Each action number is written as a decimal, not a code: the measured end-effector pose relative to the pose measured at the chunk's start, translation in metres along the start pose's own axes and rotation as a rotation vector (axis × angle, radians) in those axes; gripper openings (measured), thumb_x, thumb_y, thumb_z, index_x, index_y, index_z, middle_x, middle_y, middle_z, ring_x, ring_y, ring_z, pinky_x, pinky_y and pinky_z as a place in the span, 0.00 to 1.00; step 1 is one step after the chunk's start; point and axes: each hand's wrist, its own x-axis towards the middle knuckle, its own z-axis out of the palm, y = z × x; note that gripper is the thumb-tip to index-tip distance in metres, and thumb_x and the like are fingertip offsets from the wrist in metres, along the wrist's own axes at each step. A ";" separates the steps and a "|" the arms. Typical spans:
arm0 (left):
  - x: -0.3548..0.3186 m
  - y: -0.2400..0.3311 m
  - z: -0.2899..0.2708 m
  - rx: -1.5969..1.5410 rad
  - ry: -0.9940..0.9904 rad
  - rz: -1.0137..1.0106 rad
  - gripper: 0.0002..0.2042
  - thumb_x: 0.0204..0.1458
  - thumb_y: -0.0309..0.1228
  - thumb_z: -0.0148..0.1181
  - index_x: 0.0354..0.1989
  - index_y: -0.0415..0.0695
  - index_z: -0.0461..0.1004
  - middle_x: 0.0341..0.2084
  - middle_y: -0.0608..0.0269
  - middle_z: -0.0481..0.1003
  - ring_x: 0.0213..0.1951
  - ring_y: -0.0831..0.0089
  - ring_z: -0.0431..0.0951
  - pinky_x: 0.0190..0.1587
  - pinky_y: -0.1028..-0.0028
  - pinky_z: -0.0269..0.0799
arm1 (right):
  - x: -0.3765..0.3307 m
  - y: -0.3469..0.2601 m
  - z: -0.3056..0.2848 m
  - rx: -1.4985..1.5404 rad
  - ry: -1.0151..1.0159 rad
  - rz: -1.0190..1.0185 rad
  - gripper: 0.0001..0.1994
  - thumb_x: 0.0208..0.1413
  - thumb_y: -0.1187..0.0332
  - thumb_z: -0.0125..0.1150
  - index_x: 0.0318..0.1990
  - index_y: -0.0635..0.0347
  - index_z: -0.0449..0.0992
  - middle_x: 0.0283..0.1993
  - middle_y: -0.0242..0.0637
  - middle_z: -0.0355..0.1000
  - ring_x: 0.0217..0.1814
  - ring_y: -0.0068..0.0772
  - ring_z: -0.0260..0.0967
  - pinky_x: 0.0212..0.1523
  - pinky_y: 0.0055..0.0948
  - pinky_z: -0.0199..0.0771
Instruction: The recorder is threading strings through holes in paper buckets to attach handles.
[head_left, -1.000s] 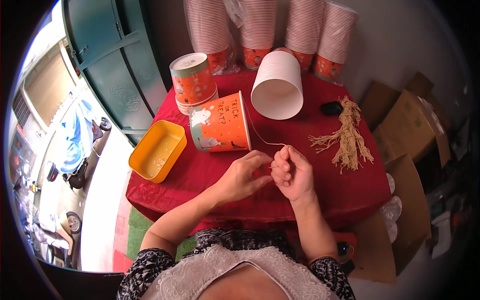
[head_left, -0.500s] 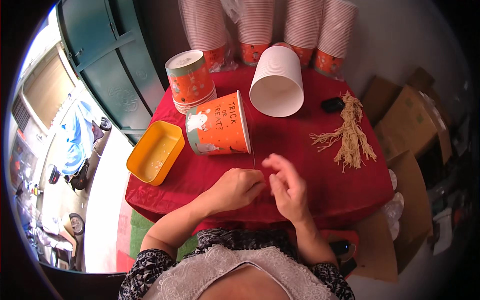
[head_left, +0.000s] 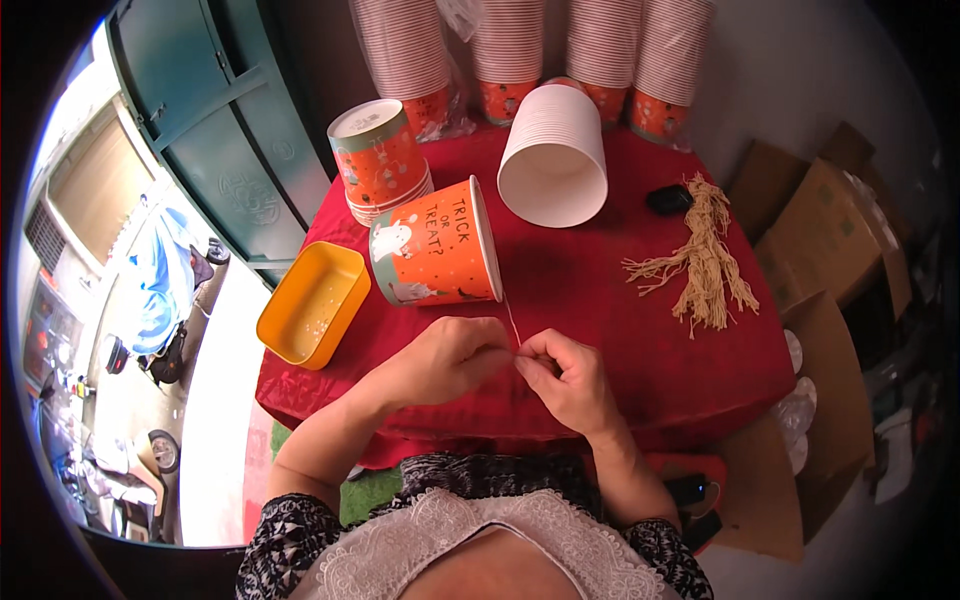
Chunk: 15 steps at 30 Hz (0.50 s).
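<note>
An orange and green paper bucket (head_left: 430, 250) with a ghost picture lies on its side on the red cloth, its rim turned to the right. A thin pale string (head_left: 513, 320) runs from that rim down to my hands. My left hand (head_left: 450, 358) is closed, fingertips pinched by the string's lower end. Right beside it, my right hand (head_left: 572, 382) pinches the string between thumb and forefinger. The fingertips nearly touch, so any knot there is too small to make out. A yellow plastic box (head_left: 312, 305) with small white bits inside stands left of the bucket.
An upside-down stack of orange buckets (head_left: 375, 160) stands behind. White nested buckets (head_left: 553, 170) lie open toward me. Bagged stacks (head_left: 505, 60) line the back. At right are a beige bundle of cords (head_left: 705, 260), a small black object (head_left: 668, 200) and cardboard boxes (head_left: 830, 225).
My right hand has moved left and down, from spread fingers into a pinch on the string. The left hand has shifted slightly up and left. The bucket has barely moved.
</note>
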 end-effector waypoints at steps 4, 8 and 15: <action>0.001 -0.001 0.008 -0.092 0.047 -0.155 0.08 0.57 0.26 0.57 0.29 0.34 0.71 0.22 0.47 0.73 0.25 0.55 0.75 0.29 0.64 0.70 | 0.001 -0.002 0.006 0.115 0.055 0.103 0.02 0.56 0.78 0.61 0.33 0.65 0.74 0.22 0.20 0.65 0.24 0.08 0.56 0.23 0.15 0.56; 0.008 -0.013 0.016 0.050 0.218 0.033 0.10 0.58 0.26 0.55 0.25 0.34 0.68 0.19 0.44 0.70 0.23 0.51 0.74 0.27 0.62 0.67 | -0.002 0.006 0.012 0.110 0.115 0.090 0.02 0.57 0.78 0.61 0.33 0.64 0.74 0.20 0.23 0.65 0.21 0.07 0.58 0.20 0.17 0.59; 0.023 -0.032 0.011 0.500 0.566 0.275 0.16 0.56 0.31 0.60 0.17 0.39 0.66 0.16 0.48 0.70 0.19 0.50 0.72 0.22 0.58 0.67 | -0.003 0.007 0.007 0.100 0.216 0.062 0.04 0.58 0.79 0.59 0.31 0.64 0.74 0.23 0.19 0.65 0.24 0.07 0.57 0.24 0.13 0.56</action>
